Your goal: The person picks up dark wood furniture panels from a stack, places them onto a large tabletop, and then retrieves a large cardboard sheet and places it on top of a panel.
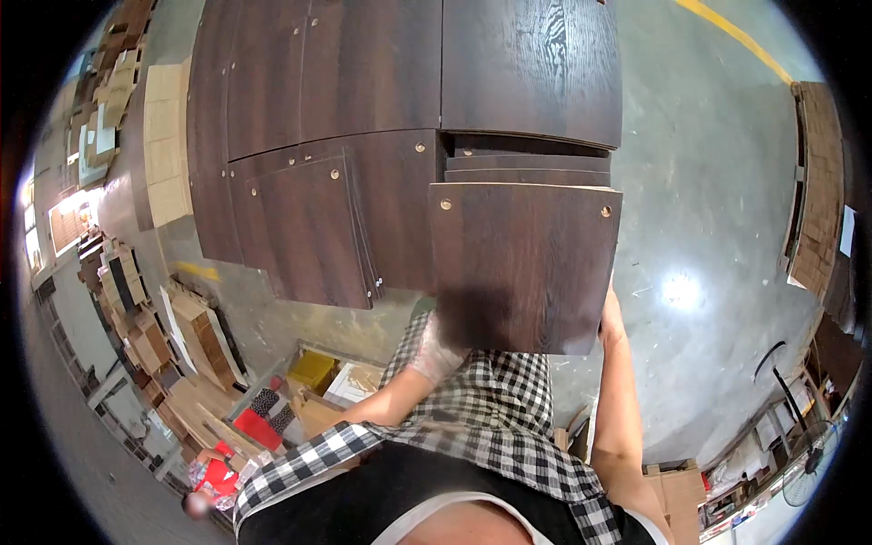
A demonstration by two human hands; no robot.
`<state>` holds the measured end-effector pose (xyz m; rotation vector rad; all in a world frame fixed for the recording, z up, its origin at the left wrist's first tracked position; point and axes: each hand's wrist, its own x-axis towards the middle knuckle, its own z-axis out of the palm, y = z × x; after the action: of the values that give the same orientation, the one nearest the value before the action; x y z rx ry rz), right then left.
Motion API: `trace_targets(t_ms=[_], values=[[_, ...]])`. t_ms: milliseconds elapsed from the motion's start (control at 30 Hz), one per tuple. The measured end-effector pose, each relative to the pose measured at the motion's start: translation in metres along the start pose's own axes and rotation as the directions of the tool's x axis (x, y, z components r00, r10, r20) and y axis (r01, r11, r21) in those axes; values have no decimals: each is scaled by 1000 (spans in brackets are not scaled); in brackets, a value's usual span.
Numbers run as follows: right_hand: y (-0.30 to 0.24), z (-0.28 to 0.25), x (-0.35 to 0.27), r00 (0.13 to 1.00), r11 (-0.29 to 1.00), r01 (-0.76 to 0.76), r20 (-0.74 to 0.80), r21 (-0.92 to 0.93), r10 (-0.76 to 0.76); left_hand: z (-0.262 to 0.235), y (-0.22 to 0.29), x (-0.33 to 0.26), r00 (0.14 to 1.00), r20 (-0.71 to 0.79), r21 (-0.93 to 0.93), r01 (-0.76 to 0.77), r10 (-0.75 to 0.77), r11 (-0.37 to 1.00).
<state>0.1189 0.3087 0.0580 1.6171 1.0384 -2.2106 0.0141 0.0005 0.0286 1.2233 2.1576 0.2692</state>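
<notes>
A dark brown wood-grain panel (536,259) with round metal-lined holes at its two far corners lies over a stack of similar panels (529,163), shifted toward me. My right hand (613,318) grips its right edge near the front corner, the fingers partly hidden behind it. At the front left corner, my left hand (440,352), which looks covered by a thin pale glove, holds the edge with its fingertips out of sight beneath. A dark smudge blurs the panel beside that hand. To the left, a small pile of loose dark panels (313,232) lies slightly askew.
Larger stacks of dark panels (372,73) stand ahead. Pale boards (168,145) line their left side. Behind my left arm are a yellow box (312,371) and cartons. A brown stack (817,191) and a fan (810,463) are at right. Another person in red (218,477) is at lower left.
</notes>
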Motion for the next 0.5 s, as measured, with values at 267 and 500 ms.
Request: trace_targets(t_ms=[267, 500], values=[[-19, 10, 0, 999, 992, -50, 6, 118, 50, 21, -15, -4, 991, -41, -184, 119, -129, 976], [-6, 9, 15, 986, 978, -123, -89, 166, 140, -6, -21, 8, 965, -44, -499, 203, -259, 842]])
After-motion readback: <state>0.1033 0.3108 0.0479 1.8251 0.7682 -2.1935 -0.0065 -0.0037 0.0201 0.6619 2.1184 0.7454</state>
